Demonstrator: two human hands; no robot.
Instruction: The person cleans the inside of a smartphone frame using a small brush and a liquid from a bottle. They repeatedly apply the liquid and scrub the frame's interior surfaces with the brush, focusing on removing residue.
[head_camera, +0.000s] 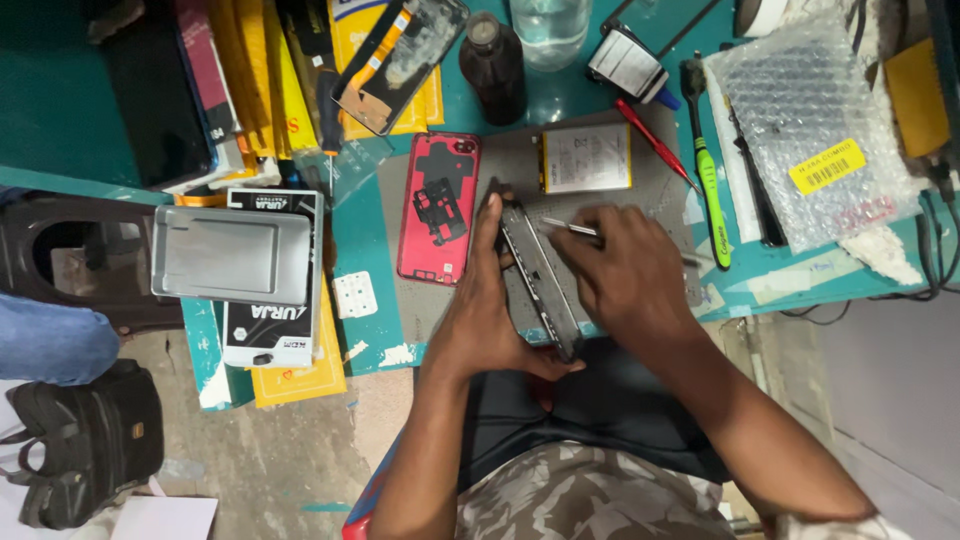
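My left hand (484, 310) grips an opened phone (538, 280), tilted on its long edge over the grey work mat (520, 165). My right hand (625, 275) holds metal tweezers (570, 228), their tips touching the phone's inside near its upper end. A red phone back cover (440, 207) lies flat just left of my left hand, with a black part resting on it. A phone battery (587, 158) with a white label lies on the mat above my hands.
A green toothbrush (708, 175), a red-handled tool (655, 143), bubble wrap (810, 130), a dark bottle (493, 65) and a clear bottle (548, 30) crowd the teal table (360, 230). Boxes (272, 280), a grey tray (232, 255) and another phone frame (398, 62) sit left. A bag (85, 440) lies on the floor.
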